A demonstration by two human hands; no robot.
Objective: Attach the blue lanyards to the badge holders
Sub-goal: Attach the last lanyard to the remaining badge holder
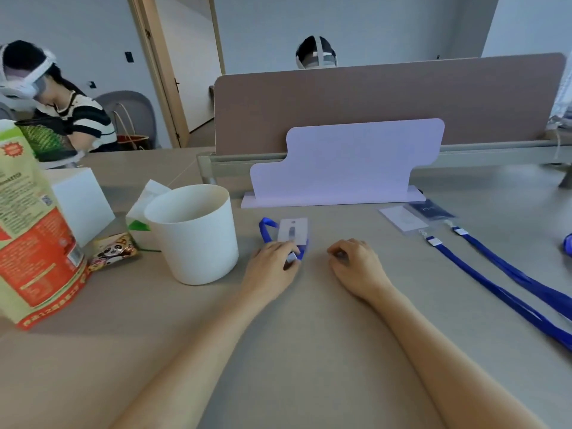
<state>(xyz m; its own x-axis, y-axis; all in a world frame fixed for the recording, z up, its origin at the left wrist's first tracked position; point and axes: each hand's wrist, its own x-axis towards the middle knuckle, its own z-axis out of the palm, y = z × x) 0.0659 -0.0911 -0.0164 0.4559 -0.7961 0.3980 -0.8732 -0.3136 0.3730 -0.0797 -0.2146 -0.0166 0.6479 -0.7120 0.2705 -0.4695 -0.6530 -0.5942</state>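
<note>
- Left hand (272,261) sits just left of centre frame, fingers pinched narrow around the white clip end of a blue lanyard (266,232). The clear badge holder (292,229) lies flat on the table (309,351) right above it, with the lanyard looping out to its upper left.
- Right hand (356,264) is just right of centre, fingers curled loosely on the table. Can't tell if there's anything in it, looks like nothing.
- Two finished-looking ones are at the right side: badge holders (416,216) with lanyards (495,283) running off toward the lower right corner.
- What might go wrong: the holder isn't pinned down by anything, so pushing the clip at its slot one-handed could just skate it up the table. I'd guess the right hand needs to steady it.
- The white cup (198,233) is close on the left, so a stray elbow or a tug on the lanyard loop could bump it.
- The clip is tiny and blurry here, easy to miss the slot or catch only the edge.
- Writing: the red and green carton (31,236) at far left has loads of print and a QR code, none readable. The snack packet (113,250) shows a cartoon panda, text illegible. The dark badge card at right has a mark I can't read.
</note>
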